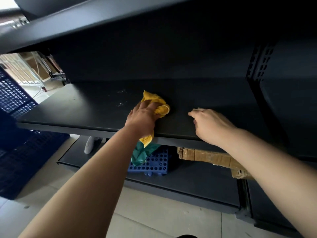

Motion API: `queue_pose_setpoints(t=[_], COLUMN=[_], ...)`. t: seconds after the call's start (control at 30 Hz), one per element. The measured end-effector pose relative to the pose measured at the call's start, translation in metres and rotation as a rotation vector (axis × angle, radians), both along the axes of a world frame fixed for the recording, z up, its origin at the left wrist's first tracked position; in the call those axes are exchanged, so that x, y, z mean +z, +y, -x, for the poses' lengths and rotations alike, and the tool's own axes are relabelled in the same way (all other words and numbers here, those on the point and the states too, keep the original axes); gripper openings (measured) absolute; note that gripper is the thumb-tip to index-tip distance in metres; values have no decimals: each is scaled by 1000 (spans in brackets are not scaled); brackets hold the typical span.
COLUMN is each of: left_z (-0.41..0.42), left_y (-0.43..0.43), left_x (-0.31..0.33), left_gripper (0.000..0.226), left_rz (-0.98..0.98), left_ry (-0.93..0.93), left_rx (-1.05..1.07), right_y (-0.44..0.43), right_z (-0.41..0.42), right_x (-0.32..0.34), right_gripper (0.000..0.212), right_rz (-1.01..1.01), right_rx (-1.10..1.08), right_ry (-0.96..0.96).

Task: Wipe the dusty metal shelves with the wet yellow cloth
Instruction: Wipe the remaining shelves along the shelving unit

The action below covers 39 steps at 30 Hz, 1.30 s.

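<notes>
Your left hand (143,117) has its fingers (151,104) curled down over the yellow cloth (155,102), gripping it in a bunch and pressing it flat against the middle shelf (77,103); one corner of the cloth trails back under your wrist and hangs over the front lip. That pressed, bunched hold looks meant to keep the wet face in firm contact while you push. Your right hand (210,124) holds nothing: its fingers are loosely bent, with the tips resting on the shelf just right of the cloth, probably to brace you as you lean in. The cloth sits near the shelf's centre, and pale dust smudges (121,97) lie just to its left, so that patch seems not yet wiped; sweeping leftward would take them. Above, the upper shelf (85,21) overhangs and darkens the back. Below, the lower shelf (197,182) carries a blue perforated tray (152,164), a green bag (142,152) and a cardboard box (211,156), which would need shifting before you wipe there.
</notes>
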<state>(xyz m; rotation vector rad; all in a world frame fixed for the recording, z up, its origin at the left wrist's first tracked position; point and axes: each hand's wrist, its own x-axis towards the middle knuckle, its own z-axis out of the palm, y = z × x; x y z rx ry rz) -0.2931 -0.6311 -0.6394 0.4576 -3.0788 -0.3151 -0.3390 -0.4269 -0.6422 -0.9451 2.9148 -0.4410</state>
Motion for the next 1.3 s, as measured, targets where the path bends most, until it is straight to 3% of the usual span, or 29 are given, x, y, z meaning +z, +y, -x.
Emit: queue_pose_setpoints(t=[0.2, 0.4, 0.47, 0.6, 0.67, 0.7, 0.73, 0.8, 0.83, 0.87, 0.9, 0.97, 1.03, 1.3], left_z=[-7, -5, -4, -6, -5, -3, -3, 1, 1, 3, 7, 15, 19, 20], left_y=[-47, -29, -18, 2, -1, -6, -11, -24, -27, -28, -27, -16, -13, 4], left_x=[0, 3, 10, 36, 40, 41, 42, 38, 38, 38, 34, 23, 11, 5], left_gripper=[44, 51, 50, 34, 34, 36, 38, 40, 44, 48, 52, 52, 61, 50], left_rz=[68, 43, -203, -1370, -1575, -1519, -1339, -755, -538, -444, -407, -235, 15, 126], left_ry=[-25, 86, 210, 397, 405, 435, 480, 565, 619, 629, 557, 203, -39, -114], left_rx=[201, 271, 311, 343, 324, 341, 400, 559, 567, 476, 321, 80, 30, 22], right_y=[-7, -19, -20, -16, -14, -13, -13, -12, -14, -16, -19, -24, -25, -48], right_z=[-3, -14, -14, -11, -10, -10, -9, -7, -6, -6, -7, -6, -6, 2], right_x=[0, 6, 8, 10, 12, 13, 14, 16, 17, 17, 16, 14, 15, 25], right_gripper=[44, 50, 50, 52, 53, 53, 51, 47, 45, 42, 40, 35, 34, 34], right_rz=[-80, -249, -269, -244, -239, -234, -226, -200, -187, -179, -174, -178, -180, -321], right_rx=[-36, -63, -64, -54, -41, -36, -33, -43, -47, -48, -46, -38, -42, -135], right_ry=[38, 47, 39, 17, -11, -22, -28, -34, -36, -33, -25, -18, -38, -132])
